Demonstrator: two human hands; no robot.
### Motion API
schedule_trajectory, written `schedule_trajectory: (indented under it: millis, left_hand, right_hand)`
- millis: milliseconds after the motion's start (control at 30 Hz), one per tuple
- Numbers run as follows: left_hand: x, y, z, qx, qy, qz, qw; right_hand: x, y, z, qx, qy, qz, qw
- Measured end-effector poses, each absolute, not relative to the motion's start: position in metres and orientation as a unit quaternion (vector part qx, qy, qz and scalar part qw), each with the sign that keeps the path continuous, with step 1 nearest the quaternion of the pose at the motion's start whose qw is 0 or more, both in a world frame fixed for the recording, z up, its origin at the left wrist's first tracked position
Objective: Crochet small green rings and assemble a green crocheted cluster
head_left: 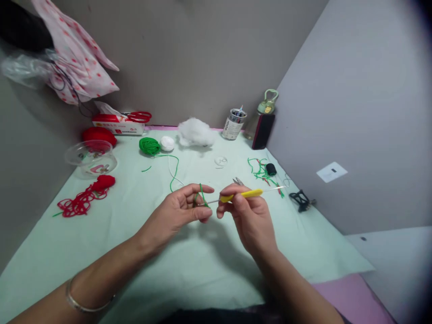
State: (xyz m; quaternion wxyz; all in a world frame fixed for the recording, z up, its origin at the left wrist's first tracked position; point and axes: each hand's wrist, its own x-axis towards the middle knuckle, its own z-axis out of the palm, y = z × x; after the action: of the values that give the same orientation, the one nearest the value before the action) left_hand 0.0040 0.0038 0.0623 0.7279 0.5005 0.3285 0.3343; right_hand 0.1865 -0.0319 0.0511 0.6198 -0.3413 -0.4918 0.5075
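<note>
Green yarn point(202, 193) loops over the raised index finger of my left hand point(182, 204), whose thumb and other fingers pinch it. My right hand point(251, 216) grips the yellow handle of a crochet hook point(248, 194) between thumb and fingers. The hook's thin metal shaft points left and its tip reaches the yarn at my left fingertips. Any small stitches there are too hidden to make out. From my left hand a green strand runs back toward a green yarn ball point(150, 146), beside a white yarn ball point(167, 143).
White stuffing point(195, 132) lies at the back. Scissors point(238, 182) show behind my right hand. Green yarn scraps point(259, 168) and a black thread spool point(271, 169) lie right. Tangled red yarn point(79, 200) and a clear plastic bowl point(97, 164) are left; a can of pens point(232, 126) stands behind.
</note>
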Motion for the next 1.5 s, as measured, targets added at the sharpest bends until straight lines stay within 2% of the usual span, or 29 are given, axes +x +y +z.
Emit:
schedule_trajectory:
  millis: [200,333,500,900,1200,1500]
  left_hand:
    - [0.016,-0.04,0.066,0.494,0.334,0.384,0.705]
    - [0.023,-0.067,0.058,0.486,0.342,0.417,0.687]
    - [0.024,-0.088,0.05,0.474,0.324,0.422,0.702]
    - [0.017,-0.093,0.051,0.455,0.374,0.452,0.67]
    - [0.024,-0.097,0.049,0.449,0.359,0.456,0.68]
    - [0.026,-0.093,0.047,0.452,0.352,0.43,0.698]
  right_hand:
    - [0.182,-0.076,0.045,-0.389,-0.576,0.399,0.599]
    - [0.18,-0.098,0.034,-0.397,-0.567,0.375,0.616]
    - [0.178,-0.116,0.021,-0.376,-0.485,0.435,0.659]
    - [0.177,-0.117,0.024,-0.32,-0.456,0.525,0.643]
    - [0.183,-0.124,0.024,-0.398,-0.51,0.443,0.62]
    - [0.181,-0.12,0.022,-0.34,-0.487,0.463,0.658]
